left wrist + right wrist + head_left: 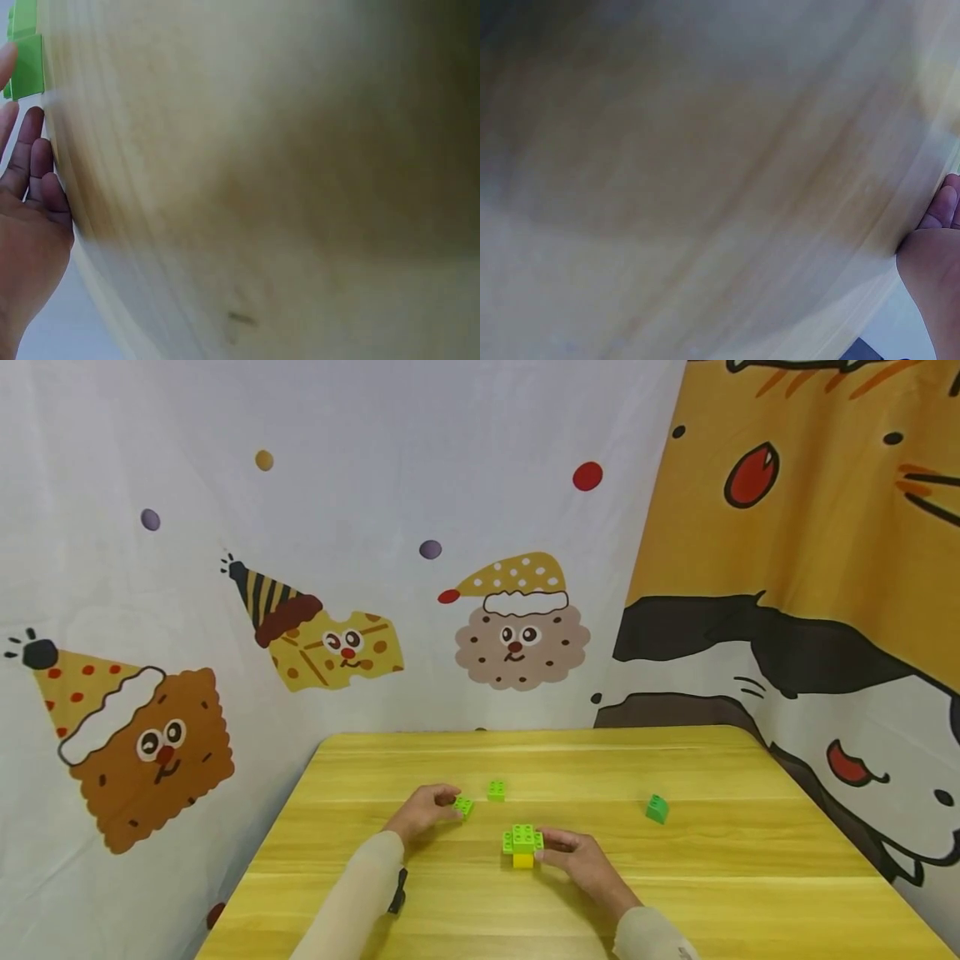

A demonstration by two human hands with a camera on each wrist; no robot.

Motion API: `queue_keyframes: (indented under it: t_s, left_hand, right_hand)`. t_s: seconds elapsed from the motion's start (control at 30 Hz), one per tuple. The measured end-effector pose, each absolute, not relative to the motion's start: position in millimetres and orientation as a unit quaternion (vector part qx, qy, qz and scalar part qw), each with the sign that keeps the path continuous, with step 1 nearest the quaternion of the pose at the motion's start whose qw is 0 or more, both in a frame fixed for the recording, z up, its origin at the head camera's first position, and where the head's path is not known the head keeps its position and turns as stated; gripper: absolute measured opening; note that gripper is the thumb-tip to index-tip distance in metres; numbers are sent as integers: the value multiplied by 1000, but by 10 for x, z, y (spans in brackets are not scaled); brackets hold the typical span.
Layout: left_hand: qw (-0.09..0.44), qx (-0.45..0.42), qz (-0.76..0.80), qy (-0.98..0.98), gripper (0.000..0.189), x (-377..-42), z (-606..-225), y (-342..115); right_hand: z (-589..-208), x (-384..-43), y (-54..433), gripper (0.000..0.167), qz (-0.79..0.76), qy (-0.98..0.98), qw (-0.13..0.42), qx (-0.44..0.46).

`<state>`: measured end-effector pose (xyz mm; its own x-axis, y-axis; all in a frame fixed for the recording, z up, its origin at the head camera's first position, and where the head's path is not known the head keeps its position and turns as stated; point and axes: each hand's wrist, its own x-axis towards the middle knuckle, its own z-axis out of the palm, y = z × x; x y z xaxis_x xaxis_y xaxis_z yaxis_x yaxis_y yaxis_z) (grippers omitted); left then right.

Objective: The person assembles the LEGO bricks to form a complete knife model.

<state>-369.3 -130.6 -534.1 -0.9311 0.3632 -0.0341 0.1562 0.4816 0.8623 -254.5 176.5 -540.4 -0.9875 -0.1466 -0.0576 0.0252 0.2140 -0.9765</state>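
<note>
Near the middle of the table, my left hand [426, 812] pinches a lime-green toy building brick [463, 808] between thumb and fingertips. The left wrist view catches part of this brick [28, 66] at its upper left edge, beside the fingers [34, 154]. My right hand [583, 863] grips the right side of a small brick stack [522, 838], lime-green on top with a yellow brick below. Only the edge of the right hand [934, 251] shows in the right wrist view, so its grip is hidden there.
Behind the hands stands another lime-green brick [497, 791]. A darker green brick with a sloped side [657, 809] lies to the right. The wooden table [750, 893] ends at the back against a cartoon-printed cloth [360, 485]. A black strap piece [398, 891] shows by the left sleeve.
</note>
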Motion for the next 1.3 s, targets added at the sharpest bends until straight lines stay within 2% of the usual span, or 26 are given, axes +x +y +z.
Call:
queue_keyframes:
  t_s: [0.93,1.3]
  left_hand:
    - [71,144,447,880,33,-3662,-5356,-1224]
    - [75,129,472,869,39,-3575,-5296,-1253]
  right_hand:
    - [-5381,-2539,1764,50,-623,779,62,-29]
    - [-5380,-2523,1752,51,-620,782,61,-26]
